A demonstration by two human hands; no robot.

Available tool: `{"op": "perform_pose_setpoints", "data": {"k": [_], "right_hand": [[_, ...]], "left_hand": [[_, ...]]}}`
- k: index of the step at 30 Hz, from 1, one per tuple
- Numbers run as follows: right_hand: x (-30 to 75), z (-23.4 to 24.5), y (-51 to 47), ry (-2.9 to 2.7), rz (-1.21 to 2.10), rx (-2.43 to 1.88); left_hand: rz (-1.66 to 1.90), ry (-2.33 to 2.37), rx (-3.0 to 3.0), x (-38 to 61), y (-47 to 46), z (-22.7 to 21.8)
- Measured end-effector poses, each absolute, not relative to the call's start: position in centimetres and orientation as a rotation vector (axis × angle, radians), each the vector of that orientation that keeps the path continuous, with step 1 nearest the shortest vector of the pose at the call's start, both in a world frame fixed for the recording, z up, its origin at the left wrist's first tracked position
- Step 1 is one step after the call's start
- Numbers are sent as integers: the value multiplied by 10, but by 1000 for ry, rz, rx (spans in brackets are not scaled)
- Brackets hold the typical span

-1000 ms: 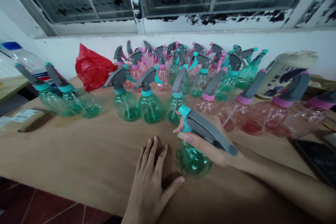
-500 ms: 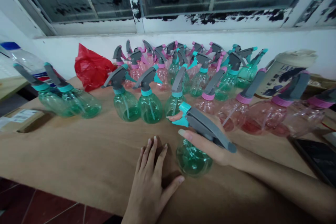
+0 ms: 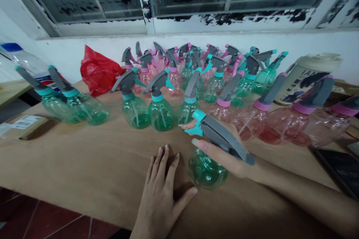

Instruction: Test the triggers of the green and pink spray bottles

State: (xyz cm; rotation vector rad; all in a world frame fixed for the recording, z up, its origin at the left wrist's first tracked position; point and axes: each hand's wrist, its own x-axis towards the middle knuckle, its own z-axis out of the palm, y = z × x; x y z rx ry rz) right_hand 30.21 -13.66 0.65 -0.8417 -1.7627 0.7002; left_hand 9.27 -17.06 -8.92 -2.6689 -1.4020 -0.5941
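Note:
A green spray bottle (image 3: 209,170) with a grey and teal trigger head stands upright on the wooden table (image 3: 92,160). Around its neck wraps my right hand (image 3: 221,153), thumb on the near side and fingertips showing behind the trigger. The neck itself is hidden by the hand. Just left of this bottle, my left hand (image 3: 164,188) lies flat on the tabletop, fingers spread, holding nothing. Beyond the hands stand more green spray bottles (image 3: 161,115), and pink-collared ones (image 3: 276,125) stand to the right.
Several more pink and green spray bottles crowd along the wall. At the left are a red plastic bag (image 3: 98,71), a clear bottle with a blue cap (image 3: 25,59) and a cardboard box (image 3: 26,125). A printed cream container (image 3: 305,76) and a phone (image 3: 336,168) are at the right.
Both hands and the held spray bottle keep the same pose. The whole view has shifted only very slightly.

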Motion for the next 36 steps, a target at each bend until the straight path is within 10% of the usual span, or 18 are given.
{"op": "perform_pose_setpoints", "data": {"k": [36], "right_hand": [[300, 7, -139, -1772, 694, -853]], "left_hand": [[-589, -1402, -2668, 93, -172, -88]]}}
